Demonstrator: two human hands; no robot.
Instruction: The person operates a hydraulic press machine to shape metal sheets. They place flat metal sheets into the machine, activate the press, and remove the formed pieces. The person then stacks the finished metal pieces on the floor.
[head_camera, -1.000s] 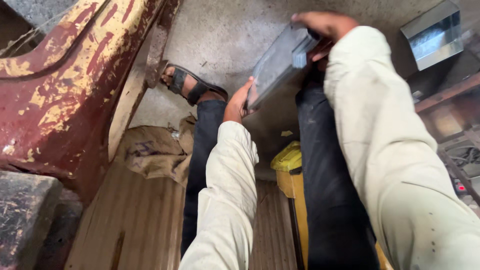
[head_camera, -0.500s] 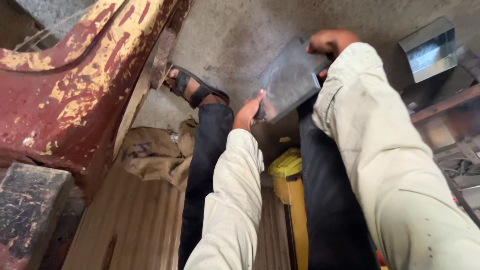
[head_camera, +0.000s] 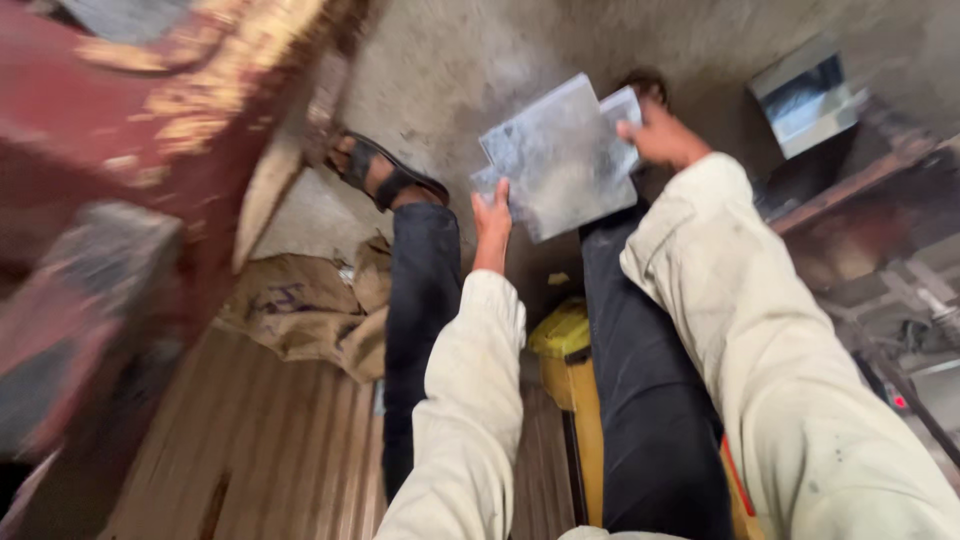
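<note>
We hold a notched grey metal sheet above our knees, left hand gripping its lower edge, right hand pinching the far corner; it is lifted, not yet set down anywhere

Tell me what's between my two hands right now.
In the head view, a flat grey metal sheet spans the gap: the left hand holds its lower left edge and the right hand grips its upper right edge.
</note>
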